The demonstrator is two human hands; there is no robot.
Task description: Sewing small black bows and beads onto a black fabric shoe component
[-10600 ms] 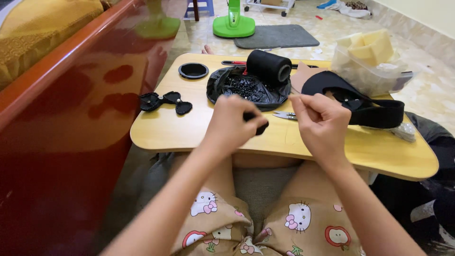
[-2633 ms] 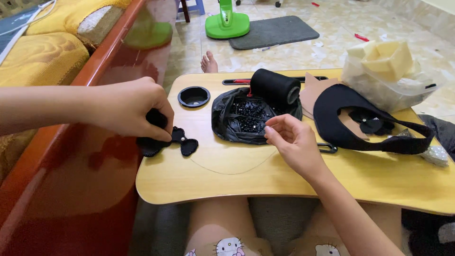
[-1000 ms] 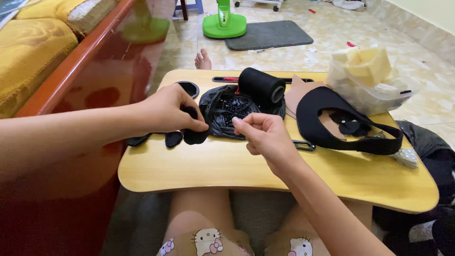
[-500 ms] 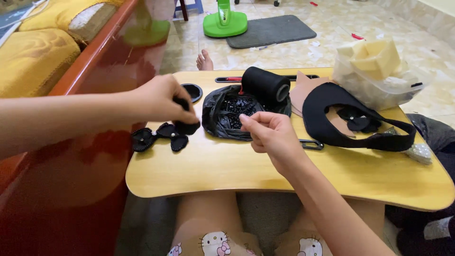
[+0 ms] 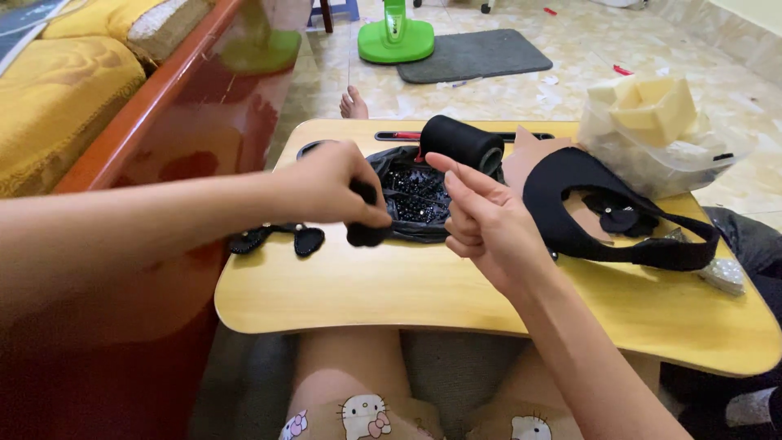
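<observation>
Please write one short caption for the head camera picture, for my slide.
Left hand holds a small black fabric piece over a wooden lap table; right hand is raised beside it.

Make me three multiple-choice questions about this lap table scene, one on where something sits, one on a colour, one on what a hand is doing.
1. Where does the black thread spool lie?
A. at the far edge of the wooden lap table
B. on the floor
C. on the yellow cushion

2. What colour is the floor stand beside the grey mat?
A. red
B. green
C. blue

3. What is the left hand doing?
A. resting flat
B. pinching a small black fabric piece
C. holding scissors

Answers: 1 A, the spool sits on the table's far side. 2 B, it is bright green. 3 B, its fingers close on the piece.
</observation>
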